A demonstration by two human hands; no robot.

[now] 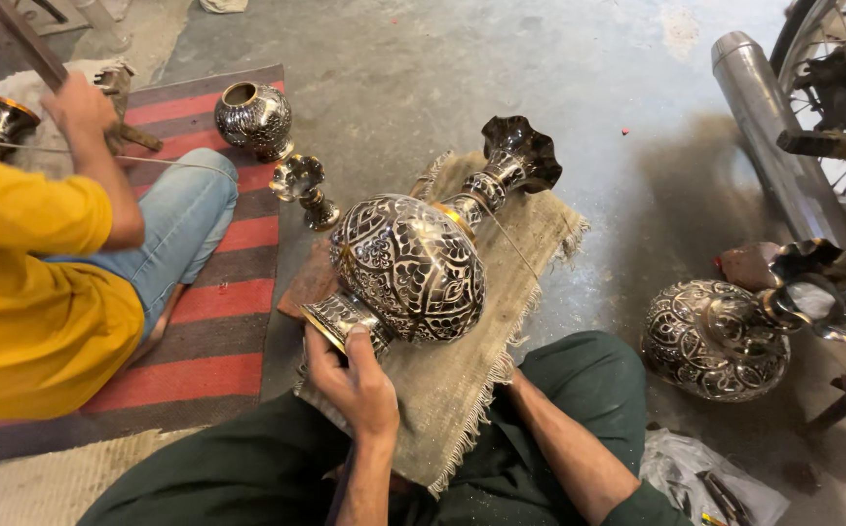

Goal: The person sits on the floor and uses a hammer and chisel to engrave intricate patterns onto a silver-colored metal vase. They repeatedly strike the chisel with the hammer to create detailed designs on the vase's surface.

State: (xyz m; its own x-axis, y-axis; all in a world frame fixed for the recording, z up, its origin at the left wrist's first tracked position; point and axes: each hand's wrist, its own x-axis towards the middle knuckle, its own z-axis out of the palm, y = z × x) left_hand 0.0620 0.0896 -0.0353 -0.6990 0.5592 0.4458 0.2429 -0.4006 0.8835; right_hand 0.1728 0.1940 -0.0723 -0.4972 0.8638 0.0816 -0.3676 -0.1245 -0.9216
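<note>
A large engraved metal vase [408, 265] lies tilted on a burlap cloth [462, 380] over my lap, its flared neck [518, 156] pointing away from me. My left hand [350, 375] grips the vase's foot at its near end. My right forearm [559, 438] reaches under the edge of the burlap beneath the vase. The right hand itself is hidden by the cloth.
A person in a yellow shirt [23, 292] sits at left on a red striped rug [218, 321], working with a wooden tool. A round engraved pot [255, 117] and a small flared piece [303, 187] stand there. Another vase [720, 339], a motorcycle exhaust [773, 127] and a plastic bag [705, 477] are at right.
</note>
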